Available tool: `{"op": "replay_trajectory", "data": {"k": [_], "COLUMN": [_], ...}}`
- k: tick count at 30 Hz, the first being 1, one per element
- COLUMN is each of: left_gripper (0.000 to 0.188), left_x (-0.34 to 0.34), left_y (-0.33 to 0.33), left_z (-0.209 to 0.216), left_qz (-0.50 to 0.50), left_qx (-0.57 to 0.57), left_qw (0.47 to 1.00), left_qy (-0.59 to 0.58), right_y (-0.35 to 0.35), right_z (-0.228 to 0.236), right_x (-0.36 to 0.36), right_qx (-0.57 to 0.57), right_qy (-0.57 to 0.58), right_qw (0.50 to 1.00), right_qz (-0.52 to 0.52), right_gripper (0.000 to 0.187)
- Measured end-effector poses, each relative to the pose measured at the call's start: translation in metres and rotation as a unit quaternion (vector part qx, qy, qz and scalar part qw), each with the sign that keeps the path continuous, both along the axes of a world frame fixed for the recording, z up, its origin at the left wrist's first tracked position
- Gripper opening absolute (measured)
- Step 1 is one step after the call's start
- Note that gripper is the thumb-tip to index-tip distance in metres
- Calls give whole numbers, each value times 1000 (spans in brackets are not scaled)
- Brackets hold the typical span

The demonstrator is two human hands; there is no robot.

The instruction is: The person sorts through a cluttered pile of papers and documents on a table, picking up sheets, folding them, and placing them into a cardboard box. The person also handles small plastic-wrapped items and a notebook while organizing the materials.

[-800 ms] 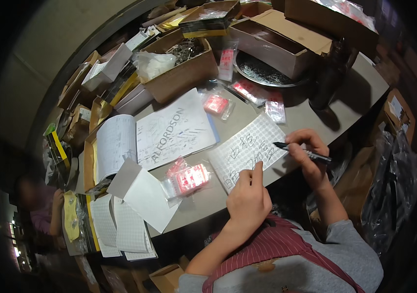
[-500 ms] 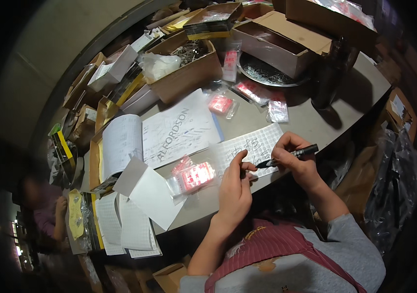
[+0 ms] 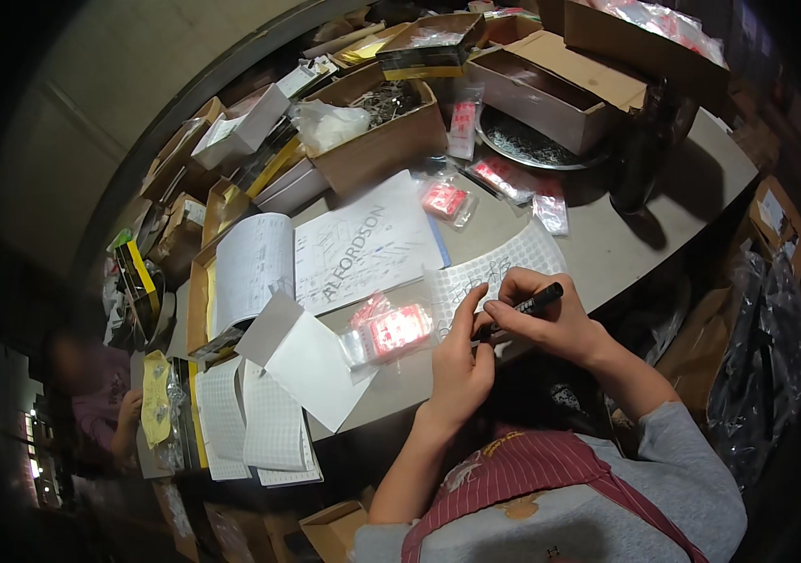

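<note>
Marker, black, pinched in right hand fingers, lying roughly level across them, tip end pointing left toward left hand. Left hand fingers curled narrow, thumb and forefinger raised to the marker's tip end; whether they actually grip it or the cap, cannot tell. Both hands sit at near edge of grey table, over lower end of gridded white sheet. Just left of left hand: clear bag of red-pink parts, touching sheet edge.

Containers: brown cardboard box behind printed paper holds dark small metal parts plus crumpled clear plastic bag. Round metal tray carries dark small parts. Long brown box open, contents not readable. Flat box at far side has clear bags inside. More small red-filled bags lie loose between box and sheet. Open notebook left of printed paper; gridded label sheets at near-left edge.
</note>
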State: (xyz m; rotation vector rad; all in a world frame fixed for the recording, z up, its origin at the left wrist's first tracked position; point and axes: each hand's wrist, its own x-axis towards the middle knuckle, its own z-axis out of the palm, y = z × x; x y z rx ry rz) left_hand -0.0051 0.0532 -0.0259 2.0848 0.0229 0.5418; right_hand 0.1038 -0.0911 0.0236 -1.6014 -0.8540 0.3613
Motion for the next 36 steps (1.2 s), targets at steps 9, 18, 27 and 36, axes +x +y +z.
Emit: {"op": "replay_trajectory", "data": {"k": [9, 18, 27, 36], "left_gripper": [74, 61, 15, 6], "left_x": [-6, -38, 15, 19], "left_y": [13, 24, 17, 7], "left_z": [-28, 6, 45, 30], "left_qz": [15, 88, -62, -56], "left_qx": [68, -43, -48, 20], "left_qw": [996, 992, 977, 952], "left_qy": [-64, -74, -199, -300], "right_y": [27, 43, 38, 29], "right_z": [-6, -2, -40, -34], "right_x": [4, -2, 12, 3], "right_qx": [-76, -199, -126, -88], "right_qy": [-173, -237, -247, -229], "right_qw": [981, 946, 951, 949], "right_qz": [41, 92, 137, 199], "right_gripper": [28, 32, 37, 31]}}
